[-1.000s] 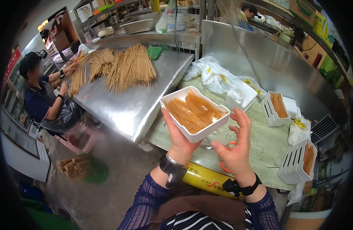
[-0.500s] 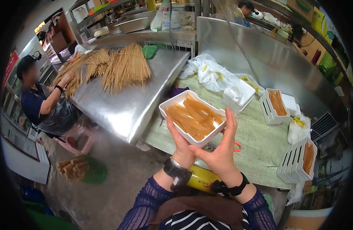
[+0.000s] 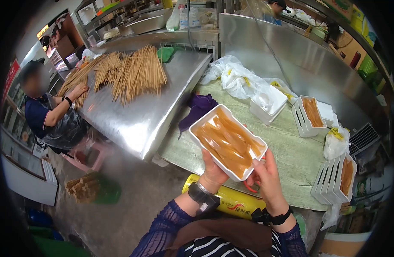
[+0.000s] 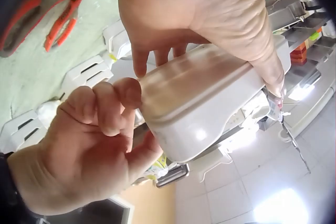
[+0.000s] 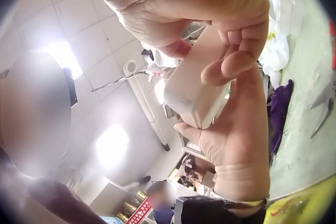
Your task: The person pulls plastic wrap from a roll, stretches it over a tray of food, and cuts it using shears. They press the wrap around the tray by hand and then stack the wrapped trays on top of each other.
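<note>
A white plastic tray [image 3: 197, 130] of flat, glossy brown strips [image 3: 227, 143] is held up over the green tabletop, tilted towards me. My left hand [image 3: 214, 173] grips it from the near left, thumb along the side and fingers spread beneath, as the left wrist view shows. At the near right corner, my right hand [image 3: 267, 177] pinches the tray, thumb at the rim and fingers curled against the end. Under that hand lie red-handled scissors [image 4: 65, 22], mostly covered in the head view. A yellow cling film roll [image 3: 237, 203] lies at the near table edge.
A purple cloth [image 3: 201, 109], white plastic bags [image 3: 237, 79] and a white container [image 3: 267, 109] lie beyond the tray. Stacked white trays [image 3: 329, 180] stand to the right. Leftward, a person [image 3: 49, 111] handles wooden skewers [image 3: 139, 75] on a steel table [image 3: 132, 124].
The tray has moved slightly right and nearer, and tips more towards me. My right hand, first apart from the tray with fingers spread, has come to its right end and now pinches the near corner.
</note>
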Action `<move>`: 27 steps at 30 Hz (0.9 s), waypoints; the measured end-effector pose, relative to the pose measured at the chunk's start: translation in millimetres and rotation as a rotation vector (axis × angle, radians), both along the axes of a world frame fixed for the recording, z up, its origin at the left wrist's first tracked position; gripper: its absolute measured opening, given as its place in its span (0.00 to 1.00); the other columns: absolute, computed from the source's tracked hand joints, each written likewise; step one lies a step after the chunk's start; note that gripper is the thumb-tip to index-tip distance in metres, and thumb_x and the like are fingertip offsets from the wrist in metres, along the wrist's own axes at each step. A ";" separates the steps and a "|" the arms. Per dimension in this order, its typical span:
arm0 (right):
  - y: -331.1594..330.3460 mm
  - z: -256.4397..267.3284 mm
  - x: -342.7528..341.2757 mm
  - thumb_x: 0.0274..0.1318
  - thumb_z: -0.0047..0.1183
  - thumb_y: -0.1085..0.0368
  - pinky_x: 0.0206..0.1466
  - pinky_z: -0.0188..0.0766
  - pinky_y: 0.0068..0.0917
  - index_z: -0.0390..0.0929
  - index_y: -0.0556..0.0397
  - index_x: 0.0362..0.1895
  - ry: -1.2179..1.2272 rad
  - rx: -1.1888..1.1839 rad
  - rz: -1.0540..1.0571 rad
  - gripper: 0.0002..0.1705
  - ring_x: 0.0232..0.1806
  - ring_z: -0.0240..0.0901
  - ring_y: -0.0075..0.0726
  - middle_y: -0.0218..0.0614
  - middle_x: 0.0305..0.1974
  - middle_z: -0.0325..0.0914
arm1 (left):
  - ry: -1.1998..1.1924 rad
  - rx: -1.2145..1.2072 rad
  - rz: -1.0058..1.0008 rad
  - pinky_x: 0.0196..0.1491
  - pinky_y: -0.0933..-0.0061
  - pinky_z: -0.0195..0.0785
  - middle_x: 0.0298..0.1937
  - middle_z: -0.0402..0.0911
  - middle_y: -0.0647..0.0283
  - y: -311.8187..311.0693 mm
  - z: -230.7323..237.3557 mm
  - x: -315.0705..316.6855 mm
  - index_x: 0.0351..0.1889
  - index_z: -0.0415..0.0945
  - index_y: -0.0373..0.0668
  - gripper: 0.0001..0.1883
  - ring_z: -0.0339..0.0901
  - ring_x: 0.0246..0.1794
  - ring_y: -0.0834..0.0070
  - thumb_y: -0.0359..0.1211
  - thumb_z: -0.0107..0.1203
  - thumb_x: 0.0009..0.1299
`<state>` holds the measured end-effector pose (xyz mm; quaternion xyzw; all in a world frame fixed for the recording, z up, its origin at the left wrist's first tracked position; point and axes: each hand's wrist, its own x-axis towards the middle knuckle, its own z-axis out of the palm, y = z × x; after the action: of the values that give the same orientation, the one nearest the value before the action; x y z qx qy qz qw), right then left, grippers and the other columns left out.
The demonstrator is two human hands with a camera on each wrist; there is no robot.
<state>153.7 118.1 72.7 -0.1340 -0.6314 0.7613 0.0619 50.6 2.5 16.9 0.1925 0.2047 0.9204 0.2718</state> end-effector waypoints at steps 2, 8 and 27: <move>7.0 -7.6 -0.4 0.61 0.46 0.64 0.22 0.67 0.16 0.53 0.52 0.70 0.012 -0.045 -0.056 0.34 0.22 0.71 0.20 0.32 0.34 0.77 | -0.017 0.029 -0.065 0.71 0.52 0.55 0.74 0.55 0.55 0.1 -19.2 3.4 0.75 0.47 0.52 0.57 0.57 0.72 0.59 0.71 0.57 0.54; 56.0 -21.3 31.6 0.57 0.43 0.65 0.24 0.70 0.16 0.59 0.54 0.67 0.049 -0.006 -0.284 0.32 0.25 0.74 0.20 0.32 0.38 0.78 | 0.250 -0.533 -0.226 0.64 0.60 0.64 0.66 0.67 0.60 -21.4 -15.6 -19.7 0.69 0.58 0.43 0.44 0.67 0.64 0.66 0.49 0.68 0.60; 111.2 -56.2 128.2 0.52 0.40 0.72 0.52 0.71 0.22 0.56 0.57 0.71 -0.050 0.047 -0.449 0.37 0.53 0.73 0.29 0.39 0.59 0.71 | 1.713 -1.490 0.364 0.42 0.60 0.69 0.35 0.74 0.61 -9.7 -46.4 -104.9 0.34 0.76 0.45 0.10 0.75 0.39 0.60 0.35 0.63 0.57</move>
<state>281.9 229.3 16.5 -0.2885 -0.6048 0.7099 0.2170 -54.4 -7.3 -29.6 0.5140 0.8407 0.1637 -0.0473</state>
